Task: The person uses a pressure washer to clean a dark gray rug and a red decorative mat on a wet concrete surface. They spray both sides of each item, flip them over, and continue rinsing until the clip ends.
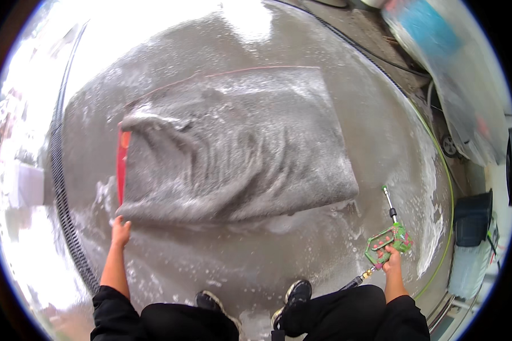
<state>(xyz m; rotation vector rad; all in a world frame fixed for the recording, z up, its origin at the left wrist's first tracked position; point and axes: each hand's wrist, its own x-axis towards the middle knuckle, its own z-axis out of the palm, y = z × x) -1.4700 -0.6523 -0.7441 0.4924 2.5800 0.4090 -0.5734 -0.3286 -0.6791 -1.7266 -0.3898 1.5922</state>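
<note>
A wet grey rug lies rumpled on the wet floor, its far edge trimmed in red. At its left end a strip of red underside or backing shows. My left hand is at the rug's near left corner, fingers against it; the grip is partly hidden. In my right hand is the handle of a green and pink pressure-washer spray gun. The gun's short metal lance points away from me over the floor, and a black hose joins it through a brass fitting.
A slotted drain grate curves along the left. A yellow-green hose runs down the right side, near a black bin and a translucent plastic container. Plastic sheeting hangs at upper right. My shoes stand on wet floor.
</note>
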